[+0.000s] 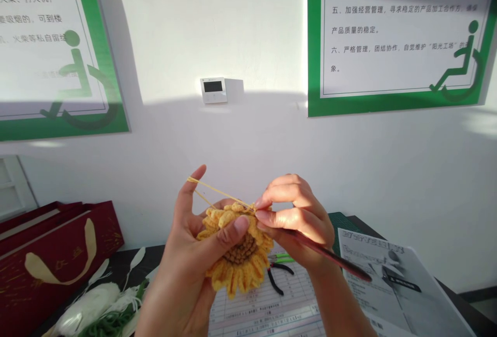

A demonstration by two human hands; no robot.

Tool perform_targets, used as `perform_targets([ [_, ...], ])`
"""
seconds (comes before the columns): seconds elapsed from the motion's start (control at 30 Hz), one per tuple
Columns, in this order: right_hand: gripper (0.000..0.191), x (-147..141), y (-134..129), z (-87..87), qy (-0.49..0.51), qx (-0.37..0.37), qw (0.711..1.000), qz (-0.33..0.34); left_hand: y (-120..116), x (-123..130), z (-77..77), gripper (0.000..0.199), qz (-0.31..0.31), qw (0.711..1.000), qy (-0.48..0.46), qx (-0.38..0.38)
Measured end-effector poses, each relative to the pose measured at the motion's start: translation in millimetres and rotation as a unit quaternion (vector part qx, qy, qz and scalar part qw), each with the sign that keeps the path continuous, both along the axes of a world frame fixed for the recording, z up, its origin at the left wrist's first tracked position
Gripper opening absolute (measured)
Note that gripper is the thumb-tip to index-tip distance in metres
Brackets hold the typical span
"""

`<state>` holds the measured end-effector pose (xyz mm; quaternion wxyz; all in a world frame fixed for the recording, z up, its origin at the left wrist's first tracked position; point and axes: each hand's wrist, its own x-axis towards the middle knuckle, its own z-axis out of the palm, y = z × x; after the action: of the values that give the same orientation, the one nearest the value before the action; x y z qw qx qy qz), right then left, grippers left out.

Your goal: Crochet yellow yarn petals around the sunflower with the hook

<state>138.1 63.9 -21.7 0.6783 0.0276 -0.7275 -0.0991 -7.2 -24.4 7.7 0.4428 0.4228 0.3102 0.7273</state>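
Observation:
A yellow crocheted sunflower [243,275] with a brown centre is held up over the table. My left hand [202,238] pinches it, thumb across its face, index finger raised. Yellow yarn [221,191] loops round that raised fingertip and runs tight to the flower's upper edge. My right hand [297,213] is closed on a crochet hook [330,257] with a dark red handle, which slants down to the right. The hook's tip is at the top right petals, hidden by my fingers.
Printed sheets [267,311] lie below, with black-handled pliers [277,277] on them. A booklet [399,285] sits at right beside a green mat [344,223]. At left are a dark red gift bag [58,254], white yarn [87,308] and green yarn [108,324]. A wall stands behind.

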Motion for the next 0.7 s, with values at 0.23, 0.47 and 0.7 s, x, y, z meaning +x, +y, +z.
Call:
perform_targets([
  [0.23,0.024,-14,7,-10.5,0.12,0.113,0.983,-0.077,0,15,-3.1,0.098,0.032,0.999,-0.014,0.008],
  [0.47,0.026,-17,-12,-2.4,0.087,0.038,0.988,-0.124,5,19,-9.4,0.112,0.183,0.963,0.098,0.17],
  [0.7,0.013,-4,-24,-2.6,0.093,-0.132,0.987,0.015,0,12,-3.9,0.1,0.152,0.974,0.116,0.12],
])
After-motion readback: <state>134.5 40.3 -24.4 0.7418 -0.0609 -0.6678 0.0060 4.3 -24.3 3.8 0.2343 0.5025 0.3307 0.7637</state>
